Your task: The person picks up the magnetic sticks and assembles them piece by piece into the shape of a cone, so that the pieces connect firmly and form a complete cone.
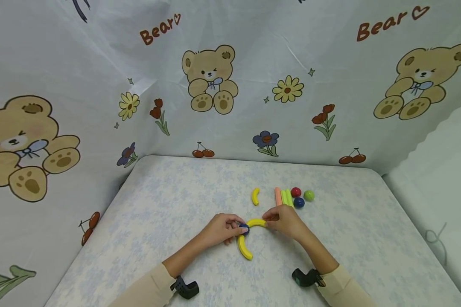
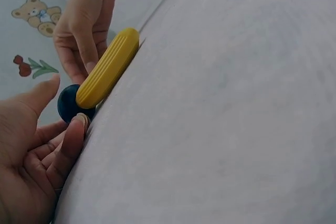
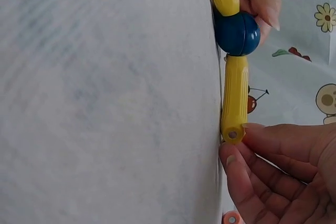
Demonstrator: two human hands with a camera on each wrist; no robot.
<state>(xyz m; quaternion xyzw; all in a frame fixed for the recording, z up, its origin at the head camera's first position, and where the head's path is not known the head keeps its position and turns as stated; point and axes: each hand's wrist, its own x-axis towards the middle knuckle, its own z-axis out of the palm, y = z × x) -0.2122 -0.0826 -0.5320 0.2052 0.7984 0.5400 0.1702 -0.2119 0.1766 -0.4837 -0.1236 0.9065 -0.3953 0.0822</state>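
Observation:
My left hand [image 1: 221,229] holds a dark blue ball [image 3: 238,34] between thumb and fingers on the table. Two curved yellow sticks meet the ball: one [image 1: 245,248] extends toward the front, the other [image 1: 256,222] to the right. At that right-hand stick's far end, my right hand [image 1: 286,221] pinches it with thumb and fingertips. A round metal spot shows in this end in the right wrist view. From the left wrist view, the front yellow stick [image 2: 110,69] lies nearest the camera and partly covers the ball.
Behind the hands lies a short curved yellow stick [image 1: 255,196]. Farther right are an orange stick [image 1: 278,196], light green sticks [image 1: 287,197], a red ball [image 1: 296,192], a second blue ball [image 1: 299,202] and a green ball [image 1: 309,195]. A bear-printed curtain [image 1: 249,128] borders the table.

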